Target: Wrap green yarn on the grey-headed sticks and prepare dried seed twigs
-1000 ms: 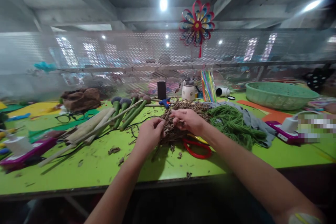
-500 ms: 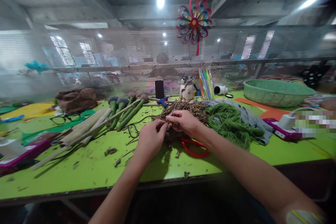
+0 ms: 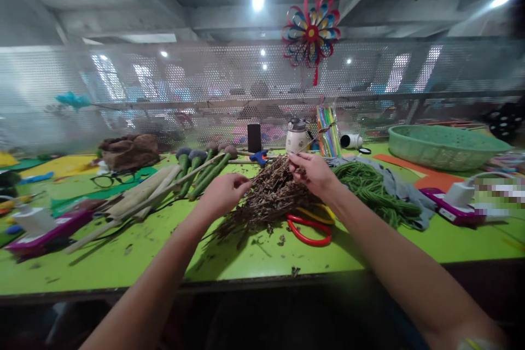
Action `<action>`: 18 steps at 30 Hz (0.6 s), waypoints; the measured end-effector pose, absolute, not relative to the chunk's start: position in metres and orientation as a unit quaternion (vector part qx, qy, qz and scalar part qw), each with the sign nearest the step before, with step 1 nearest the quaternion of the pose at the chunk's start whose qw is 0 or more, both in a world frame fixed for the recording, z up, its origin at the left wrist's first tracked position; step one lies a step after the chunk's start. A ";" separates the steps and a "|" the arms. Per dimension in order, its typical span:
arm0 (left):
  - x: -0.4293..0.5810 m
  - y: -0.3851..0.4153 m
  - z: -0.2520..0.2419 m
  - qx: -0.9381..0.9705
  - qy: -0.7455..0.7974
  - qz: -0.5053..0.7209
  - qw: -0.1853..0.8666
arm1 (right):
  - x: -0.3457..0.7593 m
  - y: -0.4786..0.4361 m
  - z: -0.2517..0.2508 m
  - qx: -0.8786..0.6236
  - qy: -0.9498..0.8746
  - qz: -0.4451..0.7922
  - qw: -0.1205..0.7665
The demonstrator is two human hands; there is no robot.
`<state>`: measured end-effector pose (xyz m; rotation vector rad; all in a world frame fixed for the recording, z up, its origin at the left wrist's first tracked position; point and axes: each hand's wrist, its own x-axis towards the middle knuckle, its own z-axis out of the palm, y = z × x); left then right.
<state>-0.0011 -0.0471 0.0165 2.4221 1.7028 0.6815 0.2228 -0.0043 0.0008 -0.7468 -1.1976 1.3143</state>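
A loose heap of dry brown plant stems [image 3: 273, 191] lies at the middle of the green table [image 3: 164, 262]. My right hand [image 3: 311, 172] is closed at the heap's upper right, thumb and fingers pinching a thin dry stem. At the left edge of the heap my left hand [image 3: 225, 194] has its thumb and fingertips together; whatever is between them is too small to make out. Red-handled scissors [image 3: 309, 231] lie below the heap on the right, beside something yellow.
Green yarn [image 3: 369, 188] lies to the right, with a green basket [image 3: 445, 147] behind it. At the left are green-stemmed pieces with round heads [image 3: 197, 158], pale sticks [image 3: 143, 194] and a brown cloth [image 3: 129, 151]. A bottle [image 3: 296, 135] and phone [image 3: 254, 138] stand behind.
My hands have moved apart, the left one to the left and the right one up and right. More of the brown heap shows, spread toward the front left. The view has shifted slightly.
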 end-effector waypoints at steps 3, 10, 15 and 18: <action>0.001 -0.064 -0.002 0.812 0.552 0.189 0.002 | 0.229 0.003 0.000 -0.330 -0.495 0.562 0.575; 0.011 -0.084 -0.033 0.808 0.569 0.084 -0.126 | 0.224 0.002 -0.003 -0.340 -0.498 0.557 0.571; 0.011 -0.076 -0.040 0.789 0.585 0.084 -0.169 | 0.221 -0.003 -0.001 -0.328 -0.515 0.542 0.578; 0.008 -0.071 -0.039 0.785 0.591 0.104 -0.153 | 0.222 -0.003 0.000 -0.326 -0.517 0.529 0.589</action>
